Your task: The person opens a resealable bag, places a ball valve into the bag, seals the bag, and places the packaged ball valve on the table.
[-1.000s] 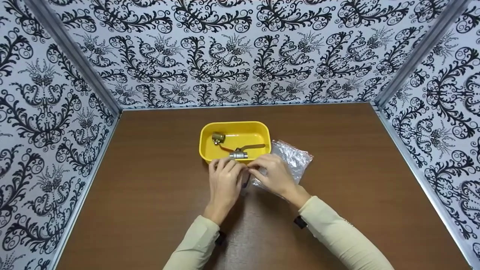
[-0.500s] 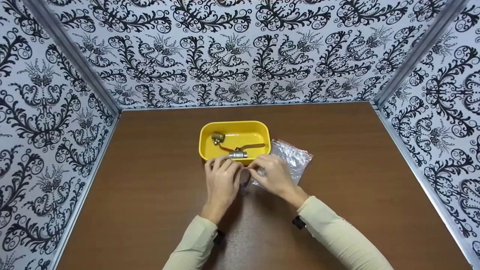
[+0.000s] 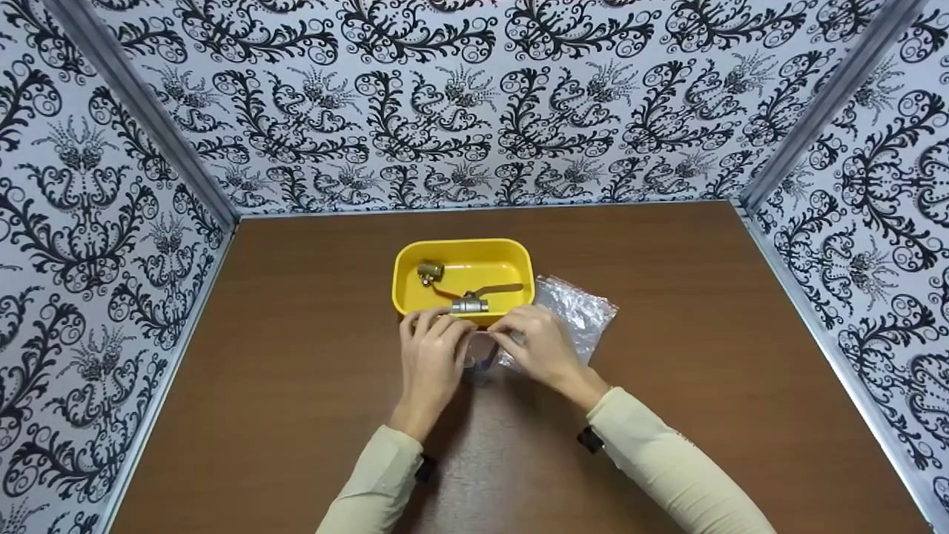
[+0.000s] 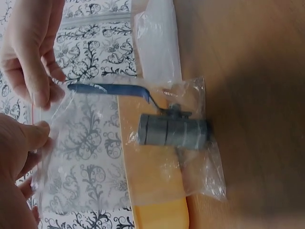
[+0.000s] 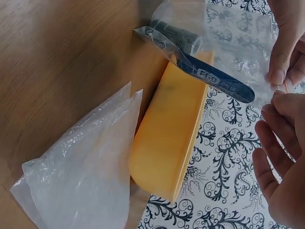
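Observation:
A clear zip bag (image 4: pixel 90 157) hangs between the hands in front of the yellow tray (image 3: pixel 463 319). Inside it is a ball valve (image 4: pixel 174 131) with a blue lever handle (image 5: pixel 214 78); the metal body lies at the bag's bottom and the lever reaches up toward its mouth. My left hand (image 3: pixel 432 356) pinches the bag's top edge on the left between thumb and fingers. On the other side, my right hand (image 3: pixel 541 343) pinches the same edge near the lever's tip. Whether the bag's seal is closed cannot be told.
In the tray lie a silver ball valve (image 3: pixel 470 305) with a lever and a brass-coloured valve (image 3: pixel 431 272). Flat clear plastic bags (image 3: pixel 586 319) lie on the brown table (image 3: pixel 296 371), right of the tray. Patterned walls (image 3: pixel 474 111) stand around the table's back and sides.
My left hand has slid slightly left along the bag's top edge, so more of the bag shows between the hands. The right hand has barely moved.

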